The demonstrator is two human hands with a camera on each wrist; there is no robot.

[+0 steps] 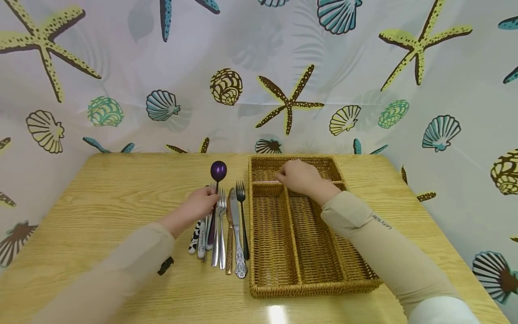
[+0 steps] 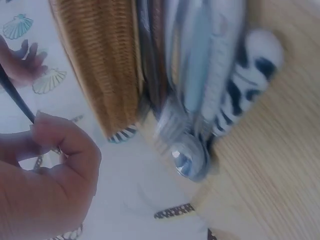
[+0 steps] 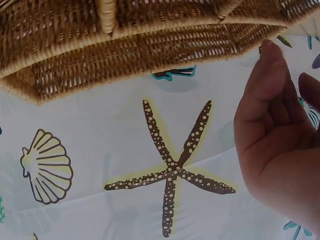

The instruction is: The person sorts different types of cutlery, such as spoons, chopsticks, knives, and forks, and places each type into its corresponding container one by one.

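We judge the work to be at an early stage, with the first piece of cutlery only just in hand. Our left hand [image 1: 199, 204] pinches the dark handle of a spoon [image 1: 218, 171] with a purple bowl between thumb and finger, the bowl pointing to the far side above the row of cutlery. Whether the near end of its handle touches anything, we cannot tell. Our right hand [image 1: 299, 175] is over the far section of the wicker basket [image 1: 283, 291], fingers loosely bent and thumb apart, with nothing seen in its hold; we cannot tell whether it touches the rim. No cutlery shows in the parts of the basket we can see, though our right arm hides much of the right-hand section. The rest lies grouped on the table [image 1: 133, 180], just left of the basket: a cow-patterned handle [image 1: 194, 238] at the left, a white handle [image 1: 201, 243], silver forks [image 1: 222, 211], a copper-toned piece [image 1: 229, 247], a knife [image 1: 238, 234] with an ornate handle and a black fork [image 1: 240, 192] nearest the basket. So one piece is picked up, none is visibly placed, and nearly all of the sorting seems left for us.
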